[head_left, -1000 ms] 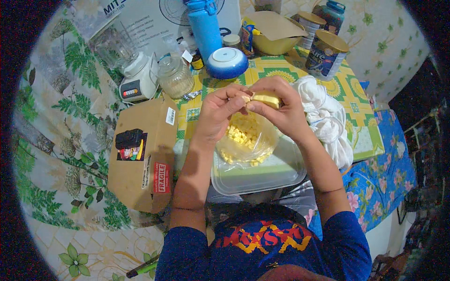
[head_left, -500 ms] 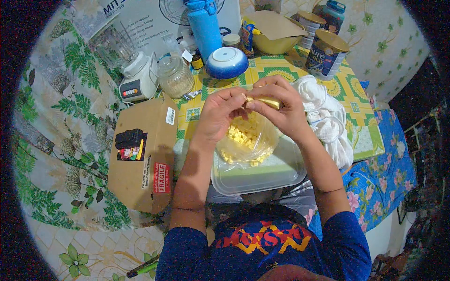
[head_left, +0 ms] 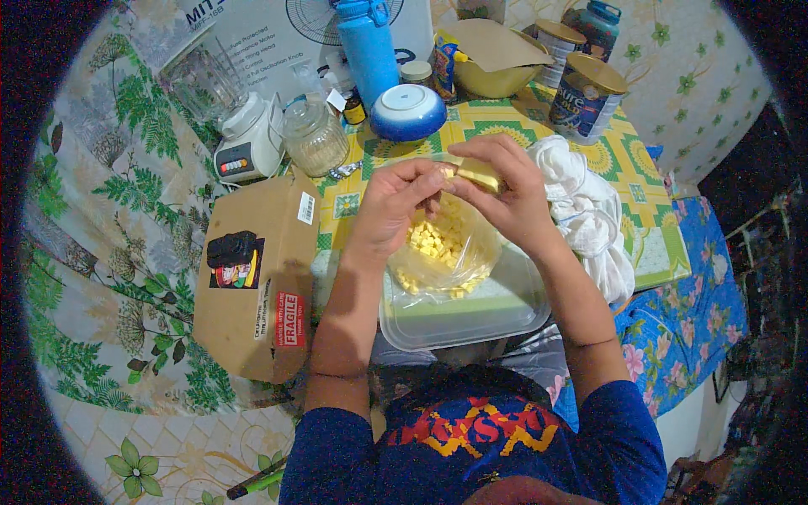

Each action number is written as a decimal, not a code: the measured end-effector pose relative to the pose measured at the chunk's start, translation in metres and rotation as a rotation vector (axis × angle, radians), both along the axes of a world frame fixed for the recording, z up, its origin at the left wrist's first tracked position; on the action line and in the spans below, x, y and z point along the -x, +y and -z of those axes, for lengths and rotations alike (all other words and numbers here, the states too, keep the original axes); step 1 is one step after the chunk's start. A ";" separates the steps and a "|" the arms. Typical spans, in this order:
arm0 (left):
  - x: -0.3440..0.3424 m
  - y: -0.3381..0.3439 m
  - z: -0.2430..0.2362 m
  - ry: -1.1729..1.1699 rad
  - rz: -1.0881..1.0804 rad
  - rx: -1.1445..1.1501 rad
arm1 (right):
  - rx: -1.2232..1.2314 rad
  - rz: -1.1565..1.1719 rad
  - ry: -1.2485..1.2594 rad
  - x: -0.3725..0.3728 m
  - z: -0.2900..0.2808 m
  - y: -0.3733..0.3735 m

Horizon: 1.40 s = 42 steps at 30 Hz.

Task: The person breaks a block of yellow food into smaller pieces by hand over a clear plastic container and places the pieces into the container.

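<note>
Close together above a clear plastic bag, my two hands work near the middle of the table. My right hand (head_left: 512,187) grips a pale yellow stick-shaped thing (head_left: 479,174), whose kind I cannot make out; its index finger is raised and bent over it. My left hand (head_left: 396,202) pinches a small pale piece (head_left: 447,171) at the tip of the yellow thing, mostly hidden by the fingers. Below them the clear plastic bag (head_left: 481,263) holds many small yellow cubes (head_left: 438,242). The bag rests in a shallow clear plastic tub (head_left: 471,332).
A cardboard box (head_left: 244,311) with a black object on top stands left. Behind are a blender (head_left: 244,139), a glass jar (head_left: 313,139), a blue bottle (head_left: 369,55), an upturned blue-white bowl (head_left: 408,114) and cans (head_left: 587,97). A white cloth (head_left: 589,223) lies right.
My right index finger has lifted and spread from the others, and the yellow thing has tilted, showing more of itself. My left hand has barely moved. The bag and tub stay put.
</note>
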<state>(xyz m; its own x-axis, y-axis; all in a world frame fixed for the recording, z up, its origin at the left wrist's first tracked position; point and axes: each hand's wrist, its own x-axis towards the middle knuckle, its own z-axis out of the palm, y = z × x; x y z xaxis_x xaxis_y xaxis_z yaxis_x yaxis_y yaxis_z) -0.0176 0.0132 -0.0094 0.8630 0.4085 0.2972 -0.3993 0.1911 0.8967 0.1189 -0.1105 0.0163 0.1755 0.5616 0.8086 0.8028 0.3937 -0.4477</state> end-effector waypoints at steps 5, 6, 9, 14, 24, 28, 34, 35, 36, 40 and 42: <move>-0.001 -0.001 -0.002 0.013 -0.088 -0.027 | 0.026 0.005 0.015 -0.003 0.003 0.002; -0.001 -0.002 -0.003 0.006 -0.118 0.027 | 0.085 -0.103 0.163 -0.004 0.005 0.002; 0.000 0.000 -0.004 -0.015 -0.165 0.104 | 0.241 -0.345 0.624 -0.004 -0.001 0.000; -0.002 -0.001 -0.004 -0.029 -0.184 0.108 | 0.352 -0.665 1.188 -0.011 0.001 0.000; -0.005 -0.004 -0.002 -0.003 -0.257 -0.053 | 0.379 -0.717 1.215 -0.010 -0.004 0.001; -0.005 -0.005 -0.001 -0.031 -0.263 -0.022 | 0.369 -0.774 1.301 -0.011 -0.003 0.002; -0.004 -0.003 0.000 -0.058 -0.276 -0.004 | 0.385 -0.888 1.380 -0.013 -0.001 0.004; -0.004 -0.003 -0.001 -0.058 -0.277 -0.003 | 0.387 -0.889 1.380 -0.012 -0.001 0.004; -0.004 -0.004 -0.001 -0.057 -0.284 -0.001 | 0.406 -0.861 1.350 -0.012 -0.001 0.005; -0.004 -0.005 -0.002 -0.035 -0.311 -0.002 | 0.422 -0.810 1.298 -0.011 0.000 0.004; -0.004 -0.007 -0.004 -0.046 -0.326 0.016 | 0.414 -0.825 1.294 -0.010 -0.001 0.005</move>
